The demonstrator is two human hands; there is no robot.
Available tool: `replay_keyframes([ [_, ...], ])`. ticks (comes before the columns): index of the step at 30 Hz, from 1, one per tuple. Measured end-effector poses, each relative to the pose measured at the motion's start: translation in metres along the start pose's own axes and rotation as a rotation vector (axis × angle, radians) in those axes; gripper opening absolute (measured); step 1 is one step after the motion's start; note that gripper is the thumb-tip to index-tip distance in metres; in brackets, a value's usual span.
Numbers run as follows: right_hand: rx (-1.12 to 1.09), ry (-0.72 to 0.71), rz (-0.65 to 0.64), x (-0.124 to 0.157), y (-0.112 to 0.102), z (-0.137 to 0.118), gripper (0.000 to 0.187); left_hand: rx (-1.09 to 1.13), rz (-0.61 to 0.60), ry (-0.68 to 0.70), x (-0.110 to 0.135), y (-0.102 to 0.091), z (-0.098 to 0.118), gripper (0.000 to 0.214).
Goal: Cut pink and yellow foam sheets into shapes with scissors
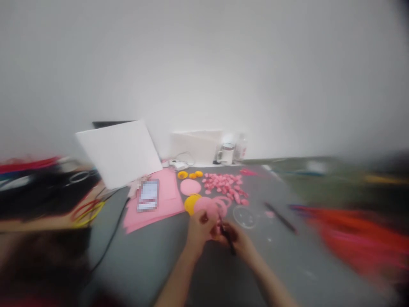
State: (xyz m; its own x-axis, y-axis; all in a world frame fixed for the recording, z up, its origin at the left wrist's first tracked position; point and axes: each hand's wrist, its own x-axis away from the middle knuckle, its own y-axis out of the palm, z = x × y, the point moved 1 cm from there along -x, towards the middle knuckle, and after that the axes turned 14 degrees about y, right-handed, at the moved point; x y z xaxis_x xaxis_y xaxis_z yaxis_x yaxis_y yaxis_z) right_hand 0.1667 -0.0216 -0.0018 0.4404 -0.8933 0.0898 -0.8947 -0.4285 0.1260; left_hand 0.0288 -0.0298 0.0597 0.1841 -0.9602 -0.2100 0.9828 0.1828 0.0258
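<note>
Left hand (197, 232): fingers closed on a pink piece (209, 207), which sat at its fingertips; outline blurred. Right hand (239, 241): clamped on a dark tool (230, 246), kind unreadable. Just beyond the left hand, a yellow disc (189, 205) lay on the surface (134, 256); farther off, pink bits (222, 183). A phone (148, 195) lay left of both hands.

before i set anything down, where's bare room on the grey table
Best is the near-left patch of the grey table, between black cable, pink sheets and left arm. Near right, between right arm and dark stick, looks mostly bare, bar small specks. Crowded beyond left hand and right hand: pink discs, yellow disc, pink pieces.
</note>
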Motion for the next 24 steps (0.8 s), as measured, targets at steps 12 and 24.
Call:
replay_keyframes([
  [12,0.019,-0.028,-0.019,0.008,0.0,0.002,0.042,0.073,-0.022,-0.051,0.005,0.006,0.002,0.033],
  [24,0.019,-0.062,-0.006,0.018,0.005,-0.012,0.041,0.032,-0.036,-0.059,0.01,0.009,0.019,0.033],
])
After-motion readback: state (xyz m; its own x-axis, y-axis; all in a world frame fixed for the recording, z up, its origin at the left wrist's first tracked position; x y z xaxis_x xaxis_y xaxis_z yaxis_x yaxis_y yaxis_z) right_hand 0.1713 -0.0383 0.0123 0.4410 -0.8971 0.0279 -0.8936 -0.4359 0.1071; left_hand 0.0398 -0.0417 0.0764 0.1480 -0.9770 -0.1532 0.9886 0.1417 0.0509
